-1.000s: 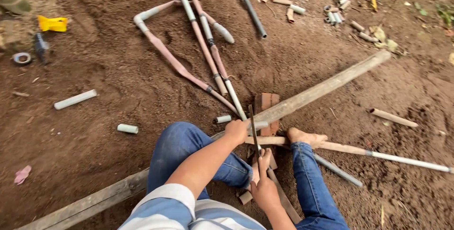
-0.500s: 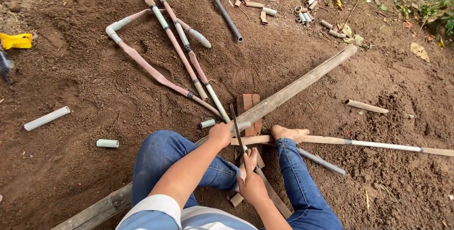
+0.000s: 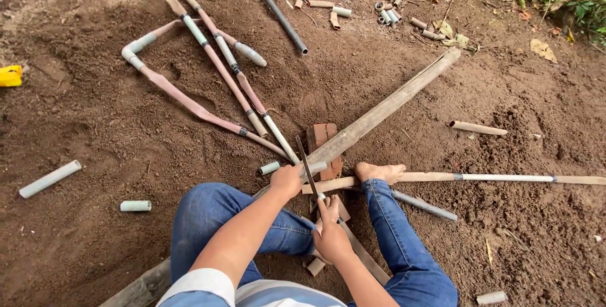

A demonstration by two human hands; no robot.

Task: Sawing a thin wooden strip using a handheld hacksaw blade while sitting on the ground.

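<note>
I sit on bare earth in blue jeans. My left hand [image 3: 287, 179] grips a long dirty pipe [image 3: 505, 178] that runs off to the right across a red brick [image 3: 320, 136]. A bare foot [image 3: 380, 172] presses down on the pipe just right of the brick. My right hand [image 3: 331, 234] holds the handle of a thin saw [image 3: 307, 165], whose blade crosses the pipe next to my left hand. A long wooden plank [image 3: 391, 106] lies diagonally under the brick area.
Joined pipes with elbows [image 3: 208, 61] lie on the soil ahead. Short pipe offcuts [image 3: 136, 206] lie to the left and several more are at the top [image 3: 385, 10]. A yellow object [image 3: 10, 75] is at the left edge. Another grey pipe [image 3: 423, 206] is by my right leg.
The view has drifted, so the scene sits lower and more to the right. My hands stay on the pipe and saw, and the blade has shifted slightly along its stroke.
</note>
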